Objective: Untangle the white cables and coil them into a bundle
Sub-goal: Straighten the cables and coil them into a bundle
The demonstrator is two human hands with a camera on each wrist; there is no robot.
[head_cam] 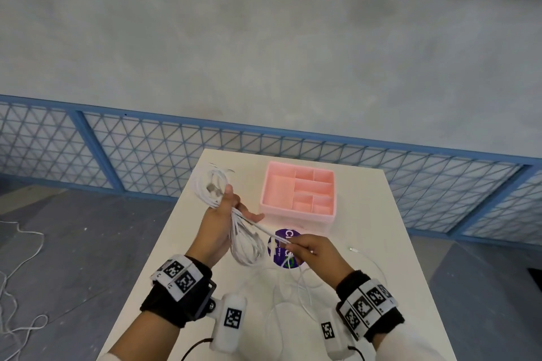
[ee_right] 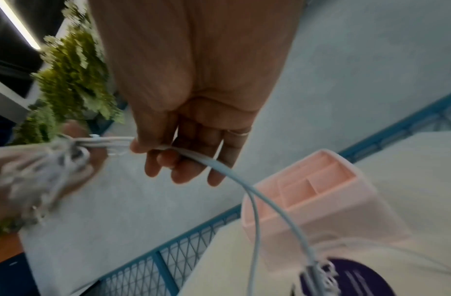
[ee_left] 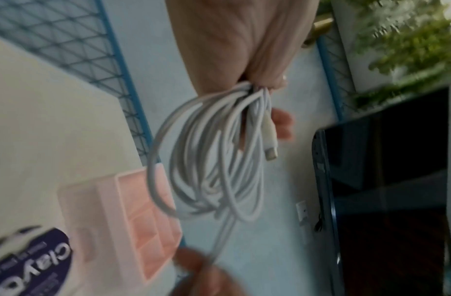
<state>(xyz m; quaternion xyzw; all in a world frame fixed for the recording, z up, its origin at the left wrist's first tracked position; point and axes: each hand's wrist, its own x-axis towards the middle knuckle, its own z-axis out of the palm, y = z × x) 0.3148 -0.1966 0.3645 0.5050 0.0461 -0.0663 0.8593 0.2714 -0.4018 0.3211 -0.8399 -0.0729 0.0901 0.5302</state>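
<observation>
My left hand (head_cam: pixel 225 208) grips a coil of white cables (head_cam: pixel 246 243) above the white table (head_cam: pixel 381 214); loops stick out beyond the fist and hang below it. In the left wrist view the coil (ee_left: pixel 209 156) hangs from my curled fingers, with a white plug (ee_left: pixel 270 148) dangling beside it. My right hand (head_cam: pixel 305 246) pinches a strand that runs taut from the coil. In the right wrist view my right hand (ee_right: pixel 153 148) pinches the white cable (ee_right: pixel 219 166), which trails down toward the table. Loose cable (head_cam: pixel 293 296) lies on the table under my wrists.
A pink compartment box (head_cam: pixel 299 190) stands on the far part of the table. A purple round sticker (head_cam: pixel 286 246) lies near the middle. A loose plug end (head_cam: pixel 353 249) lies to the right. A blue mesh fence (head_cam: pixel 146 149) runs behind the table, and white cord (head_cam: pixel 23 243) lies on the floor at left.
</observation>
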